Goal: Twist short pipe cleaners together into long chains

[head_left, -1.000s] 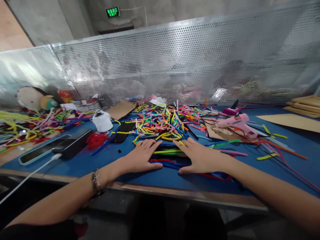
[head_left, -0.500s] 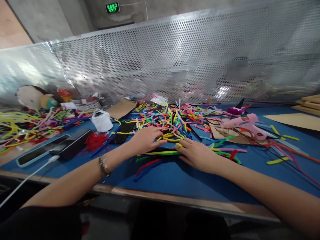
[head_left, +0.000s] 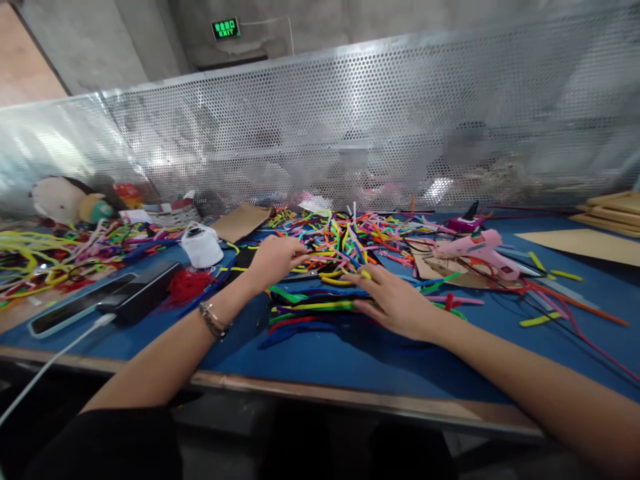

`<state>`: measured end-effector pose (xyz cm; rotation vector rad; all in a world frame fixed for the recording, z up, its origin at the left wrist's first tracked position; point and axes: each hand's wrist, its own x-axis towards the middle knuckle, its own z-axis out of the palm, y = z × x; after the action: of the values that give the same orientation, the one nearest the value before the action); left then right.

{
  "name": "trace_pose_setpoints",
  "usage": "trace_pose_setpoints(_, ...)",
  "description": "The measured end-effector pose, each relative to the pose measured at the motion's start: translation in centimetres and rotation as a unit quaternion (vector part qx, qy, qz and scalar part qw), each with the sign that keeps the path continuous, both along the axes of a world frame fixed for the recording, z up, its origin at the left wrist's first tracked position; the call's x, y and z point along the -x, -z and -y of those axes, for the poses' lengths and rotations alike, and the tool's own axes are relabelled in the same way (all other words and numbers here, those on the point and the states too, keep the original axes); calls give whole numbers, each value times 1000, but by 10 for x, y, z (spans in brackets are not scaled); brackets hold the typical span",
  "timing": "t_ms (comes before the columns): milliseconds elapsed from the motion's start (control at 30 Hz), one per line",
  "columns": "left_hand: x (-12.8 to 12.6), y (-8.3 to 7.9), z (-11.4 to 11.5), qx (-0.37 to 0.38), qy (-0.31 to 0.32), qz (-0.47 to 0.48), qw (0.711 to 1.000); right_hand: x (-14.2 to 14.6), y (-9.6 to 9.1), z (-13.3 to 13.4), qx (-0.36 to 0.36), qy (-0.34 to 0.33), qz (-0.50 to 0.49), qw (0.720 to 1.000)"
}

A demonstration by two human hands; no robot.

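row of pipe cleaners (head_left: 310,307): laid lengthwise near the counter's (head_left: 350,370) front edge. heap (head_left: 345,233) behind: still tangled. left hand (head_left: 277,259): curled at heap, pinch unclear. right hand (head_left: 397,305): loosely spread over row.

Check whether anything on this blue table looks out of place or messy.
Mostly clutter. A red thread tangle sits bunched beside the black power bank, and short yellow pipe cleaners lie scattered right of the pink glue gun, apart from the main pile of pipe cleaners. Nothing looks clearly damaged.
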<state>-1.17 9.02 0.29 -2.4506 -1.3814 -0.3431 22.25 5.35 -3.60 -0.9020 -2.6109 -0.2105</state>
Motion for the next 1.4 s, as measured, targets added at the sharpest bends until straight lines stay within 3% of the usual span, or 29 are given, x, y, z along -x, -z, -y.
trace_pose_setpoints(100,-1,-12,10,13,30,44,998,-6,-4,-6,-25,29,-79,996)
trace_pose_setpoints(233,-13,-11,22,104,105,158,976,-12,-9,-11,-88,57,-141,984)
trace_pose_setpoints(500,-30,10,30,178,167,233,942,-8,-13,-6,-119,-1,38,992)
trace_pose_setpoints(667,-32,23,30,131,182,173,959,-4,-13,0,-101,-15,74,992)
trace_pose_setpoints(967,-31,33,23,95,149,97,979,-5,-9,1,-93,13,66,993)
trace_pose_setpoints(1100,-7,27,3,77,51,130,987,-12,-9,-5,-72,71,38,994)
trace_pose_setpoints(1267,18,29,-17,-17,-93,176,980,-14,-7,-9,-38,89,16,995)
trace_pose_setpoints(1333,13,30,-15,-38,-74,168,982,-11,-7,-7,-19,98,28,995)
trace_pose_setpoints(1400,1,29,-11,-30,-14,134,990,-8,-6,-5,-1,113,44,993)
